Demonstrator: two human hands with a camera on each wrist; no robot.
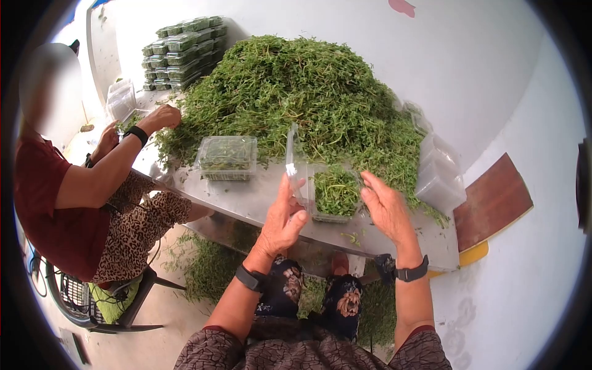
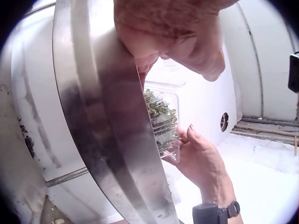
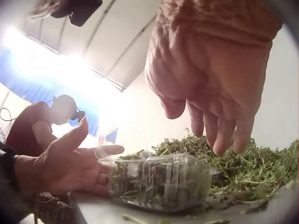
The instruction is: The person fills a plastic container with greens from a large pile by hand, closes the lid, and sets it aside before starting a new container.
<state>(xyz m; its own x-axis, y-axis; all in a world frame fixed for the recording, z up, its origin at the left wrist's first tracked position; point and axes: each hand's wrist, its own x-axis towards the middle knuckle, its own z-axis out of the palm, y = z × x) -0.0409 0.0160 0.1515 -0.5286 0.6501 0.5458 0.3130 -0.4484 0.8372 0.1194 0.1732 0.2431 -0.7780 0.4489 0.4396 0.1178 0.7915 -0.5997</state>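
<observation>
Left hand [image 1: 280, 219] and right hand [image 1: 387, 208] stood apart, fingers extended — between them sat a tub [image 1: 331, 217] of greens [image 1: 335, 192], lid [image 1: 291, 151] upright.

A plain room, apparently a small packing workshop for fresh greens, with a white wall [image 1: 487, 86] behind a metal table [image 1: 253, 198]. Beyond the left hand [image 1: 283, 219] and right hand [image 1: 388, 209] rises a large heap of leafy greens [image 1: 290, 86]; an open clear box [image 1: 333, 217] of them sits between the hands. Filled boxes [image 1: 184, 57] are stacked beyond the left hand, nested clear containers [image 1: 439, 182] stand past the right, and another person [image 1: 65, 203] sits at far left.
</observation>
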